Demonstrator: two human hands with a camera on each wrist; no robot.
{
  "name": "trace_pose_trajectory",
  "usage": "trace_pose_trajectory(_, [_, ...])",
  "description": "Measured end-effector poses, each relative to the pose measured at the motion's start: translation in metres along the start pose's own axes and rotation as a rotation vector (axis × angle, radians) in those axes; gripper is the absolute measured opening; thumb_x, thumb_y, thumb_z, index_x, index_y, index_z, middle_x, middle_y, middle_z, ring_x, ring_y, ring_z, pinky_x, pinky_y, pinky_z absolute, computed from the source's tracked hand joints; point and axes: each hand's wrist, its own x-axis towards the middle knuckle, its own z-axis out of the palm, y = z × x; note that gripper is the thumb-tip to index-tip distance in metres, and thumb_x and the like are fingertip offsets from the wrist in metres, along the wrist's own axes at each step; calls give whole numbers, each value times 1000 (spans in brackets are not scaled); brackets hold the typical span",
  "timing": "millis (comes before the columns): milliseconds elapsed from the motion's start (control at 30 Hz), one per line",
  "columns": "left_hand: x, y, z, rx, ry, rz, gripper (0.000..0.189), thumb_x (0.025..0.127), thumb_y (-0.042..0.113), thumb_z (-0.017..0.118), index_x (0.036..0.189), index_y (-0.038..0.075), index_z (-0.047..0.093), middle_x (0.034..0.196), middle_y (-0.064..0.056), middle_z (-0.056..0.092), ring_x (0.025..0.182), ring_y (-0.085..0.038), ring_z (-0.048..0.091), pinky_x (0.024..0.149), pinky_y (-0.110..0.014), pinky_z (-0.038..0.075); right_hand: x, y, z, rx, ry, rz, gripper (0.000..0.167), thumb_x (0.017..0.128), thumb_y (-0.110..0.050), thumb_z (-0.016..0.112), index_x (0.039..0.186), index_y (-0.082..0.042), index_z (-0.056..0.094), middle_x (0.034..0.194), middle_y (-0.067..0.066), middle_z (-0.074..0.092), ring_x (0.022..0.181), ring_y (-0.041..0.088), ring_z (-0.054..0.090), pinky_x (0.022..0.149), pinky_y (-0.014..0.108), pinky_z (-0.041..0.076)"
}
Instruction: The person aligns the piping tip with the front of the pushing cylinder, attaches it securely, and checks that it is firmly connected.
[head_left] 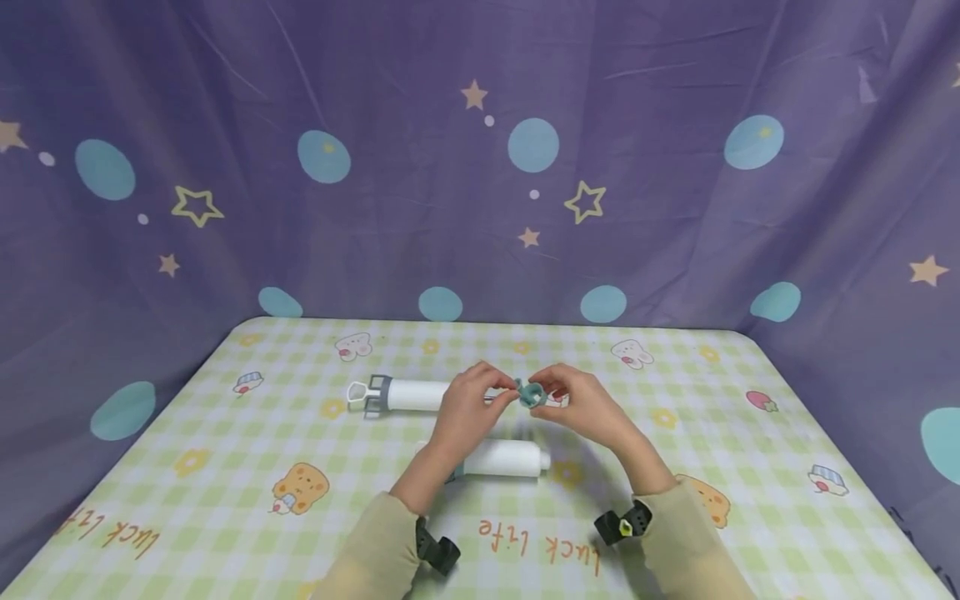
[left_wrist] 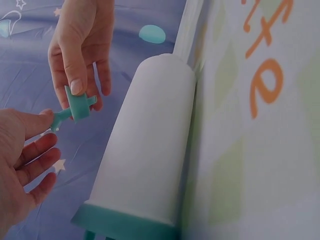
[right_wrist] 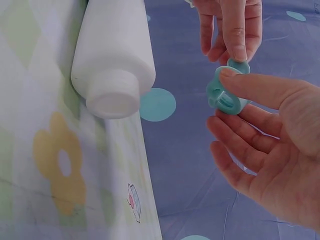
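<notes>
A small teal plastic cap-like piece (head_left: 533, 395) with a ring-shaped body and a side tab is held above the table between both hands. My left hand (head_left: 468, 408) pinches the tab between thumb and forefinger. The ring body sits between the thumb and fingers of my right hand (head_left: 588, 408), its hollow side showing in the right wrist view. Below the hands lies a white tube (head_left: 506, 458) with a narrower neck, its teal collar (left_wrist: 125, 222) partly hidden by my left arm in the head view.
Farther back lies a second white tube (head_left: 415, 395) with a grey-green flange (head_left: 385, 393) and a white loop handle (head_left: 358, 392); my left hand covers its other end. A checked cloth (head_left: 300, 417) covers the table. A purple curtain (head_left: 420, 225) hangs behind.
</notes>
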Motion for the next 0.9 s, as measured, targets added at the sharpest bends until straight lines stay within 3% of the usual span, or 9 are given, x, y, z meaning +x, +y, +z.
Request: trace_pose_trajectory(900, [-3, 3, 8, 60, -43, 53, 8, 77, 23, 71, 83, 18, 68, 82, 8, 64, 78, -8, 58, 74, -29, 45, 1, 0, 6, 5, 10, -16, 36, 75, -16, 74, 109, -9, 61, 101, 0, 63, 88, 13, 60, 78, 34, 49])
